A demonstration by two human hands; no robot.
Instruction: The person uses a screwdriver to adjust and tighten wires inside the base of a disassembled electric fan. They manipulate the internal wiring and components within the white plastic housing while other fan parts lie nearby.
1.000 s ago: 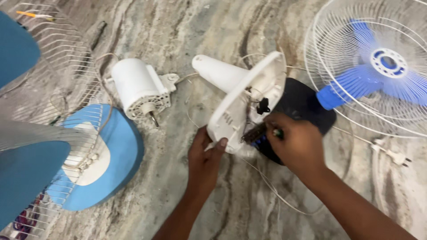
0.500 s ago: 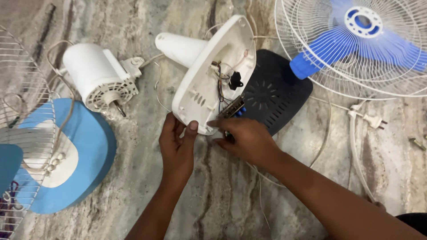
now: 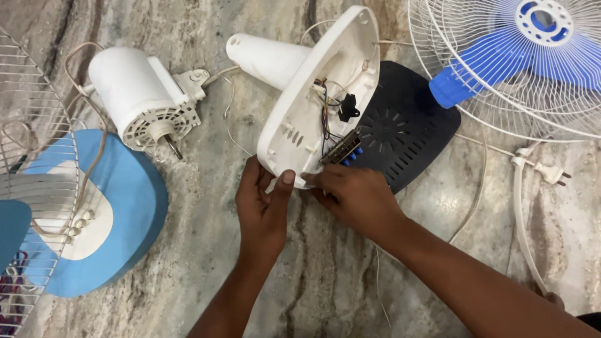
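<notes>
Hands meet at the lower rim of a white fan base shell, which is tipped on edge a little above the frame's centre, its hollow underside facing the camera. The left hand pinches the shell's bottom edge at about 6 o'clock, thumb pressed on the rim and fingers curled behind it. The right hand is closed around the same edge just to the right, fingertips tucked under the rim beside the switch block with its blue buttons. Coloured wires run up inside the shell from that block to a small black part. Behind the shell, at 3 o'clock from it, lies a black vented base plate, touching it. At 10 o'clock sits a white fan motor with its shaft pointing down. At 8 o'clock a blue round base lies flat under a wire fan guard. At 1 o'clock stands a caged fan with blue blades. A white plug lies at 3 o'clock on the marbled stone floor.
</notes>
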